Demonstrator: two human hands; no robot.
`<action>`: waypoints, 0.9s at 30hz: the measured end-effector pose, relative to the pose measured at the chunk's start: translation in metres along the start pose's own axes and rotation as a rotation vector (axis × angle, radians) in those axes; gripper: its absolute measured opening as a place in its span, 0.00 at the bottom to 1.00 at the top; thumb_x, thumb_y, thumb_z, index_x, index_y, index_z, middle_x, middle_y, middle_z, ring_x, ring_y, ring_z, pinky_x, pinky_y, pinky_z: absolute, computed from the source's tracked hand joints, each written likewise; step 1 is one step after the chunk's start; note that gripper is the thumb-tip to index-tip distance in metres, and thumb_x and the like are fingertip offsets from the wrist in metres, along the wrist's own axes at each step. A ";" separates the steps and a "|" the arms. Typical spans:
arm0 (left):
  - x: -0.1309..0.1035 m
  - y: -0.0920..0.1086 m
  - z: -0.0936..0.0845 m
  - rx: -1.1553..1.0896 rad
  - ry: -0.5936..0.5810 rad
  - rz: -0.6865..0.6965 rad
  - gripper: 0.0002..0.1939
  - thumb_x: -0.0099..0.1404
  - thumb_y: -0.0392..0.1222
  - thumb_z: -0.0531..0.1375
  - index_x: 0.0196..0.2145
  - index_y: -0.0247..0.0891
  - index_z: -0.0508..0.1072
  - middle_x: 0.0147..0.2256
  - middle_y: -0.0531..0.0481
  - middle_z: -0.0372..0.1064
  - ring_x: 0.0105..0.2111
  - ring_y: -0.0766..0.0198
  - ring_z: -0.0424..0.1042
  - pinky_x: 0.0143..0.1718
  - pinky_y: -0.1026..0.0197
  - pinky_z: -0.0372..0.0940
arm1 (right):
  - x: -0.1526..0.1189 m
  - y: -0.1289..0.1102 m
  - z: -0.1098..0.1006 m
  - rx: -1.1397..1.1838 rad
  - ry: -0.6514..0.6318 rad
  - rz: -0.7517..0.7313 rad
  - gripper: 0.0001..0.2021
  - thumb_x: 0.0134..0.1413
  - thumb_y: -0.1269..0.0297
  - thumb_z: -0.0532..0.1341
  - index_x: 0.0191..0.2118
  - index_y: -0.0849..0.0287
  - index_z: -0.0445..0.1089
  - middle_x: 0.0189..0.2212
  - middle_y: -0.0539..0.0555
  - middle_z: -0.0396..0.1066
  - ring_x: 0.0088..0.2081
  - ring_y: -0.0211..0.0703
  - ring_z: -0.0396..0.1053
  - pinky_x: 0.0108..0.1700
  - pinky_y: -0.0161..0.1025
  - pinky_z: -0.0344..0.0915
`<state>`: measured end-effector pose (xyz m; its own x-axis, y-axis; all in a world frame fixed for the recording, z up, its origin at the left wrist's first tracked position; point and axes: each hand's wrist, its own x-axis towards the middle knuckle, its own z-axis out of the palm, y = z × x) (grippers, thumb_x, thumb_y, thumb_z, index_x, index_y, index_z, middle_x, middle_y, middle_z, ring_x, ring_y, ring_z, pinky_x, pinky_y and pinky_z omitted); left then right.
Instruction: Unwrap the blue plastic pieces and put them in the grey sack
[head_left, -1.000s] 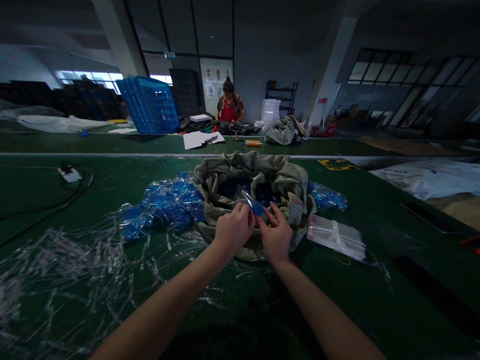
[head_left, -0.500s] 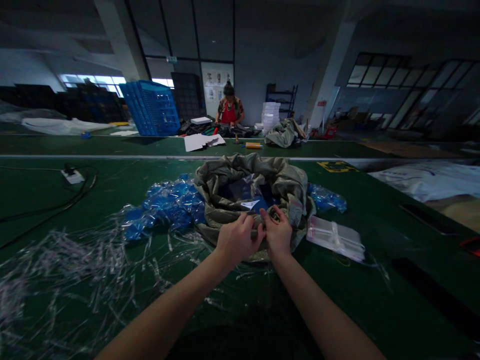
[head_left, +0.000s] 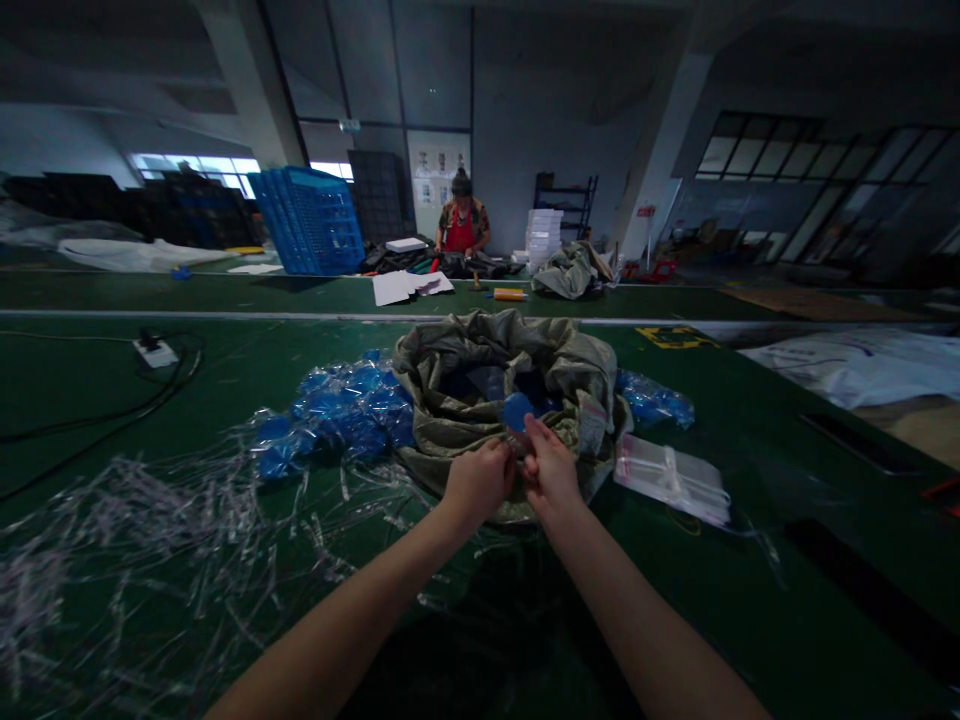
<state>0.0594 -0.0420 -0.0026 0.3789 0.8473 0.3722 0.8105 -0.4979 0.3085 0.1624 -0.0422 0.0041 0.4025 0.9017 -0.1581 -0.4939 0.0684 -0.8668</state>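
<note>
A grey-green woven sack [head_left: 600, 365] with a rolled-down rim stands open, with blue pieces inside it. Over its near rim, my right hand [head_left: 553, 465] pinches a small flat blue disc [head_left: 517, 411] between thumb and fingers. Just to the left, my left hand [head_left: 478, 482] is closed in front of the rim; whatever it grips is hidden. Left of the sack lies a heap of blue pieces in clear plastic bags [head_left: 349, 410], and more bagged blue pieces [head_left: 656, 399] lie to its right. A bundle of clear plastic bags [head_left: 673, 475] rests close to my right hand.
Torn clear plastic strips [head_left: 165, 540] are strewn over the green table's left side. A power strip [head_left: 155, 351] with black cables lies at the left. Across the far table, beyond a blue crate [head_left: 307, 220] and an orange roll [head_left: 510, 295], a person in a red apron [head_left: 459, 232] works.
The blue disc now shows upright in my right fingers, where a white triangular patch and blue sheet showed before. My hands have parted slightly; the left has closed more tightly.
</note>
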 end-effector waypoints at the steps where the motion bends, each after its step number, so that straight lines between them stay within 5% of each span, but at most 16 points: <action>1: -0.002 0.002 0.001 0.017 -0.010 0.011 0.10 0.66 0.40 0.51 0.38 0.40 0.72 0.39 0.46 0.73 0.33 0.60 0.74 0.33 0.61 0.64 | 0.000 0.000 0.000 -0.021 0.010 -0.032 0.34 0.36 0.51 0.70 0.50 0.60 0.64 0.20 0.44 0.71 0.10 0.25 0.50 0.10 0.26 0.46; 4: -0.007 0.006 0.001 0.020 -0.015 0.042 0.13 0.67 0.41 0.48 0.38 0.40 0.72 0.38 0.46 0.72 0.32 0.60 0.74 0.31 0.61 0.63 | -0.002 -0.001 -0.004 -0.176 0.048 -0.198 0.37 0.37 0.52 0.71 0.55 0.59 0.62 0.18 0.43 0.70 0.10 0.29 0.55 0.11 0.28 0.52; 7: -0.008 0.009 -0.006 -0.015 0.003 0.056 0.13 0.67 0.44 0.49 0.34 0.40 0.72 0.35 0.46 0.72 0.32 0.60 0.73 0.32 0.61 0.63 | -0.003 -0.005 -0.010 -0.311 0.066 -0.291 0.38 0.37 0.52 0.70 0.57 0.59 0.62 0.29 0.52 0.77 0.14 0.35 0.64 0.15 0.33 0.61; 14: 0.002 0.020 -0.033 -0.091 0.179 -0.055 0.15 0.65 0.53 0.52 0.35 0.39 0.68 0.35 0.47 0.70 0.32 0.59 0.73 0.33 0.61 0.63 | -0.009 -0.010 -0.014 -0.441 0.063 -0.424 0.36 0.39 0.57 0.69 0.57 0.60 0.63 0.40 0.61 0.77 0.31 0.50 0.76 0.26 0.39 0.71; 19: 0.012 0.028 -0.040 0.065 0.101 -0.092 0.14 0.67 0.51 0.49 0.36 0.40 0.68 0.37 0.46 0.71 0.32 0.59 0.73 0.30 0.61 0.61 | -0.012 -0.008 -0.014 -0.526 0.066 -0.563 0.30 0.44 0.64 0.65 0.57 0.62 0.64 0.38 0.60 0.78 0.46 0.51 0.74 0.47 0.45 0.69; 23: 0.015 0.033 -0.039 0.199 0.048 -0.034 0.14 0.69 0.44 0.45 0.39 0.38 0.68 0.38 0.44 0.70 0.30 0.60 0.73 0.28 0.62 0.60 | -0.015 -0.009 -0.015 -0.568 0.049 -0.581 0.33 0.46 0.61 0.65 0.59 0.60 0.61 0.41 0.61 0.77 0.46 0.52 0.74 0.47 0.46 0.69; 27: 0.013 0.035 -0.038 0.178 -0.023 0.188 0.14 0.69 0.43 0.45 0.39 0.38 0.69 0.37 0.44 0.70 0.30 0.60 0.72 0.28 0.61 0.61 | -0.012 -0.007 -0.018 -0.572 0.051 -0.562 0.31 0.48 0.63 0.62 0.60 0.61 0.60 0.40 0.61 0.77 0.43 0.51 0.75 0.44 0.44 0.70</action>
<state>0.0758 -0.0552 0.0468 0.5387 0.7479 0.3878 0.7898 -0.6086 0.0766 0.1746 -0.0611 0.0036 0.5149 0.7758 0.3647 0.2590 0.2647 -0.9289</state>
